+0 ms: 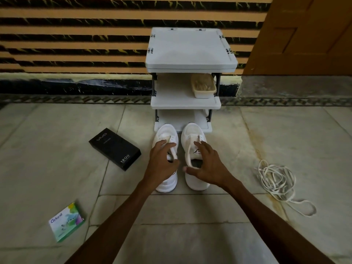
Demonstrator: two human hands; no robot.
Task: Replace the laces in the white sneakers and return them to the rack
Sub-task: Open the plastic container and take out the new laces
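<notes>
Straight ahead in the head view, both bare arms reach forward and down over the tiled floor (190, 216), forearms converging on a pair of shoes that stand side by side, toes pointing away. The left hand (162, 162) is arched over the left white sneaker (167, 132), its fingers curled over the tongue and the thumb tucked under by the collar, so it grips the shoe's upper at the opening. The right hand (207, 166) is spread wide above the right white sneaker (192, 134), fingers apart over the tongue and thumb out toward the inner collar; it holds nothing, and I cannot tell whether the fingertips touch the shoe. Just beyond both hands stands the white shoe rack (190, 48), the sneakers' toes at the front edge of its lowest shelf; a tan tub (203, 85) sits on the middle shelf. Well to the right of the right hand lies a loose heap of white laces (276, 180). Left of the left hand lies a black Vivo box (114, 148), and farther back, beside the left forearm, an Odonil box (66, 221).
</notes>
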